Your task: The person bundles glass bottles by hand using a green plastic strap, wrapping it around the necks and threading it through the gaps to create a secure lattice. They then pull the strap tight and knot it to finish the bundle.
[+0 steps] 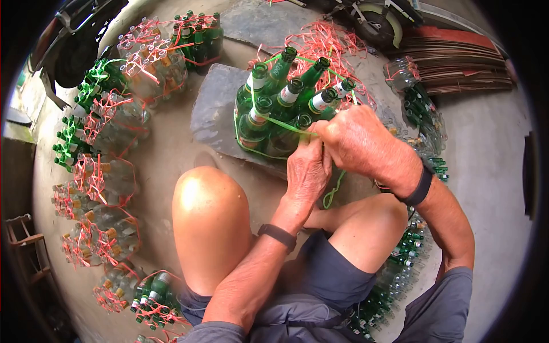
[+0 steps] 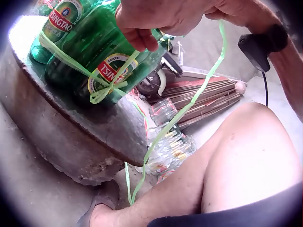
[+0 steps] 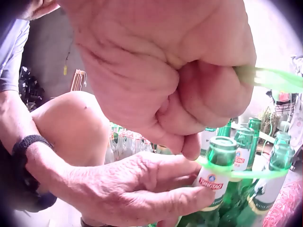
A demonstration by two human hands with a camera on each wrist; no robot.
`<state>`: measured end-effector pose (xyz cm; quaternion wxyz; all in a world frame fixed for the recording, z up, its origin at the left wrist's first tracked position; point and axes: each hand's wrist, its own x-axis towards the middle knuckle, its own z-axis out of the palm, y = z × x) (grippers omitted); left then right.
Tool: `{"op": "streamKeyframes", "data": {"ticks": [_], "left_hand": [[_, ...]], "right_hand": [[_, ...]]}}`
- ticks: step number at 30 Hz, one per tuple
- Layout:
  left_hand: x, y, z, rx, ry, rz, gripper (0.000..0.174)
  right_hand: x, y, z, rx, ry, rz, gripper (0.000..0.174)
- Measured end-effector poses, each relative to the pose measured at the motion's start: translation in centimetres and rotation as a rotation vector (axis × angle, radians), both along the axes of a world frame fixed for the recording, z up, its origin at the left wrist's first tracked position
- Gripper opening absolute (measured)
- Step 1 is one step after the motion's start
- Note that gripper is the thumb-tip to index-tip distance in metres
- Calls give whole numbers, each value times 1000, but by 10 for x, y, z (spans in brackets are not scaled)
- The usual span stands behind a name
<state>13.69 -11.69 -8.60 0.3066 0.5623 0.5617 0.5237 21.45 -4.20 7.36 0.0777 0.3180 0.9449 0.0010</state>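
A cluster of green beer bottles (image 1: pixel 262 107) stands upright on a stone slab (image 1: pixel 214 108), with Tsingtao labels (image 2: pixel 110 71) on some. Green plastic strap (image 1: pixel 289 127) runs round their necks and lower down round their bodies, where a knot (image 2: pixel 108 91) shows. My left hand (image 1: pixel 309 168) holds the strap at the neck of a near bottle (image 3: pixel 220 156), thumb and fingers beside the label. Just above it, my right hand (image 1: pixel 363 140) grips the strap in curled fingers. From that hand, a loose tail of strap (image 2: pixel 191 101) hangs down past the slab's edge.
Bundles of clear bottles (image 1: pixel 117 174) tied with red strap line the left side. More bottles (image 1: pixel 409 246) lie along the right. A heap of red strap (image 1: pixel 326 43) lies behind the slab, and stacked flat boards (image 1: pixel 452 63) lie at the back right.
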Motion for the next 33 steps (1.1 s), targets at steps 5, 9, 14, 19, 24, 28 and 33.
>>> {"op": "streamKeyframes", "data": {"ticks": [5, 9, 14, 19, 24, 28, 33], "left_hand": [[0, 1, 4, 72, -47, 35, 43], [0, 2, 7, 48, -84, 27, 43], [-2, 2, 9, 91, -52, 26, 46], [0, 2, 8, 77, 5, 40, 47], [0, 2, 7, 101, 14, 47, 44], [0, 1, 9, 54, -62, 30, 42], [-1, 2, 6, 114, 13, 45, 41]], "right_hand": [[-2, 29, 4, -51, -10, 145, 16], [-2, 47, 5, -208, 24, 70, 21], [6, 61, 1, -312, 87, 25, 26], [8, 71, 2, -421, 88, -25, 23], [11, 75, 4, -404, 21, -88, 21], [22, 72, -5, -348, 166, -66, 20], [28, 58, -8, -232, 200, -119, 20]]}}
